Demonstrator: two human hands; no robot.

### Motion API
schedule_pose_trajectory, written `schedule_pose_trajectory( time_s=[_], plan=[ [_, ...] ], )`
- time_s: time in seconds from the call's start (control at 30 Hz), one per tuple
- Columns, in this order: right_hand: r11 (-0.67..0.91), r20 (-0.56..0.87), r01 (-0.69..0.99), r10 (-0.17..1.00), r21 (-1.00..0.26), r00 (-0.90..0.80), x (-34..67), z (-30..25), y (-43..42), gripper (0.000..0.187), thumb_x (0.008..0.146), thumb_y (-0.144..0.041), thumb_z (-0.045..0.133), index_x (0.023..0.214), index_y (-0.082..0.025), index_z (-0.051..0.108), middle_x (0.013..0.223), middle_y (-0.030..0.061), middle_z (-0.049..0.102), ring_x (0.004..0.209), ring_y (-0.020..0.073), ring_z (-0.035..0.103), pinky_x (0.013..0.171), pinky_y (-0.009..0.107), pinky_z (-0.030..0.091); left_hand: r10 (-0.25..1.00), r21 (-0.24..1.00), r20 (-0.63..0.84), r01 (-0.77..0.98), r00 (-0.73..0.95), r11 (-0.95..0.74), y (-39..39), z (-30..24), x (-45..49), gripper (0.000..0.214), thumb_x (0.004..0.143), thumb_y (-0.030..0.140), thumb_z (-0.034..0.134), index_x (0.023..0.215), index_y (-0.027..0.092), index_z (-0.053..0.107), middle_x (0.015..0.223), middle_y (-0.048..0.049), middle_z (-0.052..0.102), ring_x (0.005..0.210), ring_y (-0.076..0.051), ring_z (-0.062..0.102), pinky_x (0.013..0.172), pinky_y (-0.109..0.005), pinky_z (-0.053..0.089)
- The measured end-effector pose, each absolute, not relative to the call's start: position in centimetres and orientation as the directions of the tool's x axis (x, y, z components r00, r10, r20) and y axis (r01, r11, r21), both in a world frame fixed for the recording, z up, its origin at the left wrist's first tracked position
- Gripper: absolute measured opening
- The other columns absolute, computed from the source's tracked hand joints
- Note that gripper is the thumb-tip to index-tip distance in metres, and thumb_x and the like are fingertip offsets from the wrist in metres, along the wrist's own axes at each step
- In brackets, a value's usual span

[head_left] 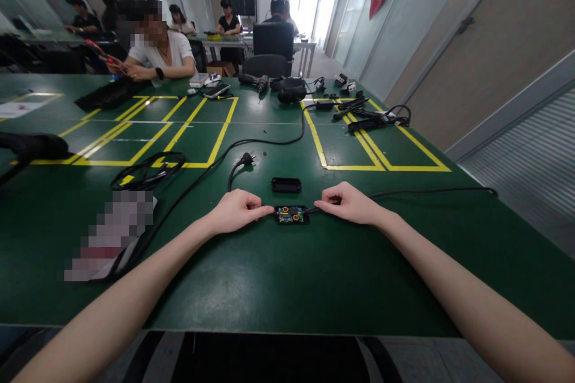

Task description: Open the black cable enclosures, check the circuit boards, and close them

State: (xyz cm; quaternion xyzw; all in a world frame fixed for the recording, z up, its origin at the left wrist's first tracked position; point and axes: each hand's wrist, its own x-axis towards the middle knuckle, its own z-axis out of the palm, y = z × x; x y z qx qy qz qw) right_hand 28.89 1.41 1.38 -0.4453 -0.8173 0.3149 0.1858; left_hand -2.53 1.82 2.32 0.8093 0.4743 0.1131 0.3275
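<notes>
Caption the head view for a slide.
Left hand and right hand flank a circuit board in an open black housing on a green table.

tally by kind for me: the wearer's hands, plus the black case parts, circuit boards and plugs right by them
Hands: 2 (left hand, right hand)
Case parts: 2 (lower part, loose part)
Circuit board: 1
Plug: 1
Total: 6
</notes>
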Motion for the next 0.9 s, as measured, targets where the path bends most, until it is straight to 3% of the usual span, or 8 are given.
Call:
schedule_pose_trajectory(
  time_s=[0.17, 0.37, 0.57, 0.9],
  plan=[
    [0.502, 0.067, 0.662, 0.821, -0.557, -0.566, 29.0, 1.4, 1.3, 0.036, 0.092, -0.037, 0.055, 0.06, -0.021, 0.053, 0.051, -0.0037, 0.047, 0.049, 0.0111, 0.041, 0.057, 0.027, 0.031, 0.848, 0.611, -0.045, 0.686, 0.529, -0.395, 1.6, 2.1, -2.3, 0.047, 0.092, 0.058, 0.057, 0.066, 0.019, 0.062, 0.058, 0.0026, 0.057, 0.058, -0.014, 0.049, 0.058, -0.024, 0.029],
    [0.611, 0.189, 0.654, 0.778, -0.445, -0.599, 28.4, 1.3, 0.9, 0.011, 0.079, -0.018, 0.054, 0.07, -0.02, 0.06, 0.059, -0.0023, 0.056, 0.053, 0.012, 0.049, 0.06, 0.025, 0.033, 0.826, 0.617, 0.069, 0.627, 0.559, -0.475, 1.5, 1.2, -2.1, 0.033, 0.094, 0.046, 0.06, 0.078, 0.019, 0.069, 0.061, 0.0029, 0.06, 0.057, -0.013, 0.053, 0.057, -0.023, 0.034],
    [0.689, 0.241, 0.556, 0.703, -0.465, -0.67, 27.5, 1.0, 0.4, 0.009, 0.086, -0.02, 0.057, 0.083, -0.019, 0.066, 0.071, -0.0001, 0.062, 0.056, 0.0115, 0.05, 0.06, 0.024, 0.037, 0.784, 0.682, 0.153, 0.51, 0.601, -0.524, 1.4, 0.7, -2.2, 0.024, 0.093, 0.036, 0.06, 0.088, 0.018, 0.075, 0.064, 0.0023, 0.062, 0.058, -0.011, 0.052, 0.058, -0.022, 0.038],
    [0.718, 0.273, 0.496, 0.665, -0.488, -0.695, 27.8, 1.2, 0.4, 0.017, 0.095, -0.025, 0.059, 0.09, -0.018, 0.074, 0.079, 0.0036, 0.068, 0.062, 0.0136, 0.059, 0.061, 0.026, 0.043, 0.751, 0.722, 0.212, 0.418, 0.626, -0.552, 1.4, 0.7, -2.3, 0.015, 0.088, 0.027, 0.063, 0.087, 0.016, 0.073, 0.071, 0.0, 0.066, 0.061, -0.011, 0.056, 0.059, -0.021, 0.043]
  ],
)
